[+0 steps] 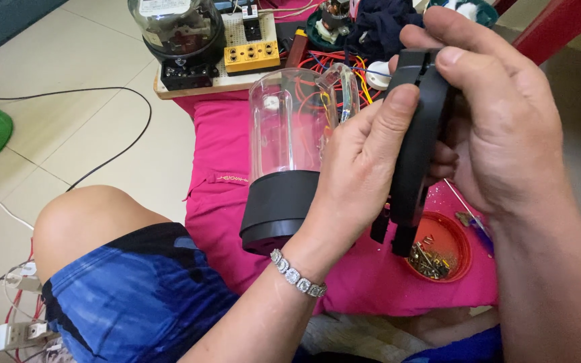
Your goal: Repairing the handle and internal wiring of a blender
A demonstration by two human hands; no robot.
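Stage: black plastic handle (417, 144) off the clear blender jar (289, 128), apparently not yet refitted | Grip: left hand (361, 161) and right hand (499, 121) both clasp the handle, held above pink cloth (220, 181) | Look: curved, matte | Nearby: red screw dish (462, 235).

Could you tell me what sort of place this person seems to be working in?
Probably an informal home repair spot on a tiled floor. A wooden board carries an electric meter and loose coloured wires, a red dish holds small screws, and both hands grip a black plastic part.
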